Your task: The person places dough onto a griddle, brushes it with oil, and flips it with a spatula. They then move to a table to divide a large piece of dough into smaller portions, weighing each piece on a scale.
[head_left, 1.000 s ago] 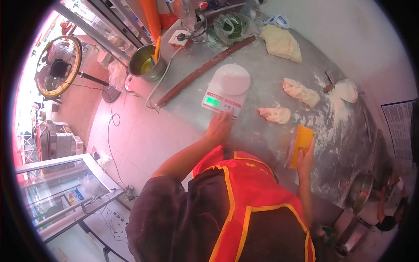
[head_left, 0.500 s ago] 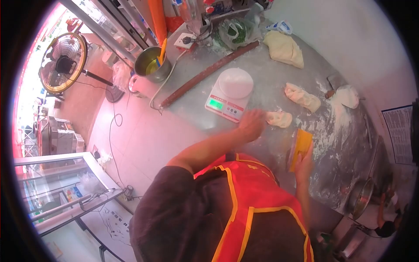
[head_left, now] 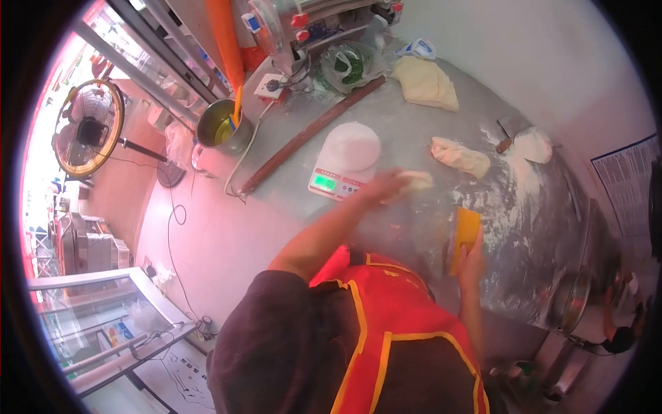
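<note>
My left hand (head_left: 386, 186) is closed on one end of a small piece of dough (head_left: 418, 181), beside the white kitchen scale (head_left: 348, 155). Motion blurs the fingers and the dough. The scale's green display is lit, and its round platform bears nothing. In my right hand (head_left: 472, 257) is a yellow dough scraper (head_left: 466, 231), gripped near the front of the table. A longer roll of dough (head_left: 460, 157) lies beyond the small piece, on the metal table (head_left: 400, 131).
A large dough slab (head_left: 425, 83) lies at the back. A brown rolling pin (head_left: 310, 136) crosses the table left of the scale. Further left stands a metal pot (head_left: 226, 127) near a power strip (head_left: 270, 86). White flour (head_left: 517, 183) is scattered at right.
My left hand has closed on the small dough piece and shifted it slightly toward the scale. My right hand still grips the scraper. The whole view has shifted a little.
</note>
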`<action>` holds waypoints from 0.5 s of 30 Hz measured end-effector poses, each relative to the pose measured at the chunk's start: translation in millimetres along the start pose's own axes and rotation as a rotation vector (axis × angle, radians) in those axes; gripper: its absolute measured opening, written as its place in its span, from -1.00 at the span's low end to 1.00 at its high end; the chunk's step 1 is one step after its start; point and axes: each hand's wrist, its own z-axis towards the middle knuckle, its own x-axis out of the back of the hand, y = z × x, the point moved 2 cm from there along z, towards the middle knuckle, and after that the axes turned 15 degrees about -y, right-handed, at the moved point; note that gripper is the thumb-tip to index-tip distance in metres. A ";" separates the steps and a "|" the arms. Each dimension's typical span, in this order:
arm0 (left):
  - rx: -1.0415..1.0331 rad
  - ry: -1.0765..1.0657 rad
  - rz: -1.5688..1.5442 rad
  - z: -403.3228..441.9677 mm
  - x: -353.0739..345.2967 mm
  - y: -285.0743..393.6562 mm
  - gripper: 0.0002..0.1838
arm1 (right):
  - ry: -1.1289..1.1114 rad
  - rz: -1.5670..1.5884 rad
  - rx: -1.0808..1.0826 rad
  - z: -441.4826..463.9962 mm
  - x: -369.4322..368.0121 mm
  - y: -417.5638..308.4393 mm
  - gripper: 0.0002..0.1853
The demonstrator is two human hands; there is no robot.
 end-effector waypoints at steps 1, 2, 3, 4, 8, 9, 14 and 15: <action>0.012 0.048 -0.105 -10.3 15.2 0.9 -0.58 | 0.001 0.007 -0.002 -1.1 1.4 -1.2 -0.25; 0.036 0.162 -0.074 -21.5 30.7 11.7 -0.60 | 0.002 0.014 -0.001 -2.2 2.7 -5.2 -0.25; 0.063 0.275 -0.045 -33.1 46.0 22.9 -0.62 | 0.000 0.022 0.000 -3.0 3.1 -8.1 -0.25; -0.013 0.373 0.105 -45.4 58.7 35.2 -0.63 | 0.000 0.034 -0.004 -3.5 2.7 -8.6 -0.25; 0.004 0.560 0.678 -57.4 93.1 36.2 -0.56 | 0.018 0.038 0.007 -1.6 0.2 -3.0 -0.24; 0.036 0.550 0.759 -56.4 97.6 24.8 -0.56 | 0.027 0.028 0.015 -1.1 -0.8 -0.9 -0.23; -0.068 0.808 0.738 -82.7 124.9 22.0 -0.61 | 0.045 0.014 0.050 -0.9 -1.8 2.6 -0.24; 0.013 0.825 0.559 -96.9 126.5 35.4 -0.62 | 0.039 0.014 0.045 0.7 -2.7 3.2 -0.23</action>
